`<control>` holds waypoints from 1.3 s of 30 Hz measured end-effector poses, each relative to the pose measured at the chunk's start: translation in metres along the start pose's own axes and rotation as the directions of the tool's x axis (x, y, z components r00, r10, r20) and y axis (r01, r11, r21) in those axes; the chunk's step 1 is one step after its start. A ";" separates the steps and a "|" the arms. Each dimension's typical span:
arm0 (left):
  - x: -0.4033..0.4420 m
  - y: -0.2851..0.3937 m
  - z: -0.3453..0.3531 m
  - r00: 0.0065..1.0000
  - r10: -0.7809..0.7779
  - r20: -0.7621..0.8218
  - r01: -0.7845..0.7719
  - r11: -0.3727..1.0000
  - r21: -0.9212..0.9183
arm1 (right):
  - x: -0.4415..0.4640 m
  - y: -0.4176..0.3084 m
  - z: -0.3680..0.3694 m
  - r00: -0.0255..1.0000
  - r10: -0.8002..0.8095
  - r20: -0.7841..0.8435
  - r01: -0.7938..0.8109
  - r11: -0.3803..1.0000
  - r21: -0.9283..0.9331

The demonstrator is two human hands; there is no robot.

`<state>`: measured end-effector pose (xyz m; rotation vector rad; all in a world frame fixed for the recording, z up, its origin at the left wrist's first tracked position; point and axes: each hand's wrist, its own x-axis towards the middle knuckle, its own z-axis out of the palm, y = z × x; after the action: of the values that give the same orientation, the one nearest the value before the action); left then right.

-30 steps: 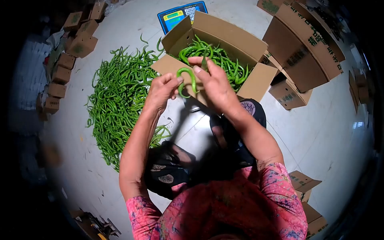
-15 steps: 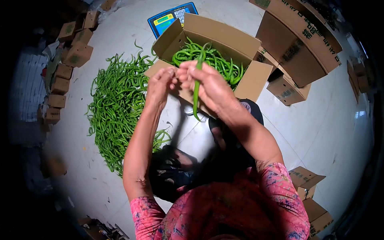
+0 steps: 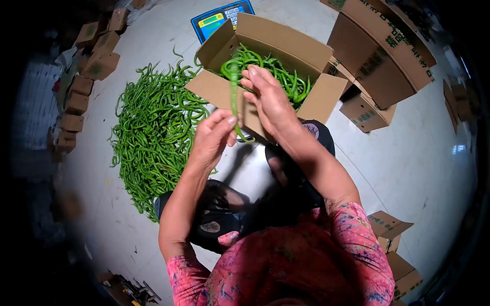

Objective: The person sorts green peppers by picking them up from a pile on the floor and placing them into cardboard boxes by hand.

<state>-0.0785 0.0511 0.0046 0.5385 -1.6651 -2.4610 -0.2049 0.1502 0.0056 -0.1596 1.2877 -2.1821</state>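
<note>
My left hand [image 3: 213,136] pinches the lower part of a long green chili pepper [image 3: 234,94], which stands nearly upright and is blurred at its top. Just right of the pepper is my right hand [image 3: 271,99], fingers loosely curled and apart, with nothing seen in them. Behind both hands is an open cardboard box [image 3: 283,38] holding many green chili peppers [image 3: 288,84]. To the left, a large heap of green chili peppers [image 3: 153,137] lies on the floor.
A blue scale display [image 3: 223,19] stands behind the box. Large cardboard cartons [image 3: 375,58] are stacked at right, with smaller cartons [image 3: 76,103] along the left. Open cartons [image 3: 390,227] sit at lower right. My knees flank the pale tiled floor [image 3: 245,171].
The pepper has passed from my right hand to my left, which moved down and now grips its lower part. My right hand has opened and shifted slightly right.
</note>
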 end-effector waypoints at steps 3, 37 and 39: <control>0.006 -0.002 -0.013 0.996 0.017 -0.091 -0.020 0.999 -0.029 | -0.009 -0.004 0.005 0.893 -0.436 0.109 0.440 0.800 -0.408; -0.168 -0.106 -0.325 0.645 0.018 -0.764 0.185 0.966 0.179 | -0.053 0.002 0.033 0.925 0.030 0.380 0.205 0.801 -0.563; -0.205 -0.169 -0.318 0.432 -0.056 -0.900 0.153 0.988 0.012 | -0.056 0.009 0.038 0.914 0.069 0.400 0.192 0.793 -0.578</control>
<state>0.2418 -0.1012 -0.2096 1.6529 -1.2282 -1.5293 -0.1409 0.1492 0.0289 -0.8760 1.6960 -1.5757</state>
